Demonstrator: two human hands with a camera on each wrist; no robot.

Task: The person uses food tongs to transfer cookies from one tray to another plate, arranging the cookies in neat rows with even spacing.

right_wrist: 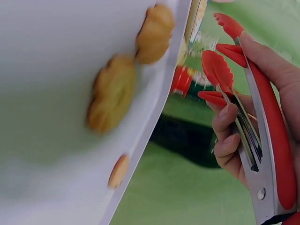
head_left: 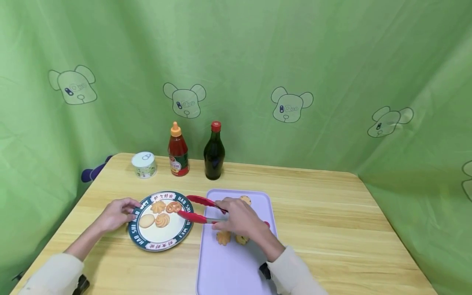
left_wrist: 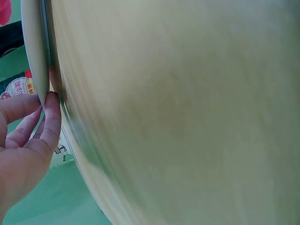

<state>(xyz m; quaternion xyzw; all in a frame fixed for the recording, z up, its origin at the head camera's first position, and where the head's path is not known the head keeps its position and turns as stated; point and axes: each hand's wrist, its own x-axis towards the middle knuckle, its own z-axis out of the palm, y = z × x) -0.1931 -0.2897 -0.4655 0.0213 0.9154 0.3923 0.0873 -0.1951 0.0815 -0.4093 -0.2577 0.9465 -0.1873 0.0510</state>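
Note:
My left hand (head_left: 115,215) pinches the left rim of a round plate (head_left: 166,239) with a dark green lettered border. On the plate lie a pretzel-shaped cookie (head_left: 173,207), a flower-shaped cookie (head_left: 158,206), a swirled cookie (head_left: 162,220) and a plain oval one (head_left: 146,221). In my right hand (head_left: 239,217) are red-tipped tongs (head_left: 194,217), their arms spread and nothing between the tips. The tips hang over the plate's right edge, one close to the pretzel cookie. The left wrist view shows my thumb and fingers (left_wrist: 52,115) on either side of the rim.
A lilac tray (head_left: 232,270) right of the plate bears a flower-shaped cookie (head_left: 223,238), a chip cookie (head_left: 241,239) and a round one (head_left: 245,200). Behind stand a can (head_left: 144,165), a red sauce bottle (head_left: 178,155) and a dark bottle (head_left: 214,155) before a green curtain (head_left: 243,49).

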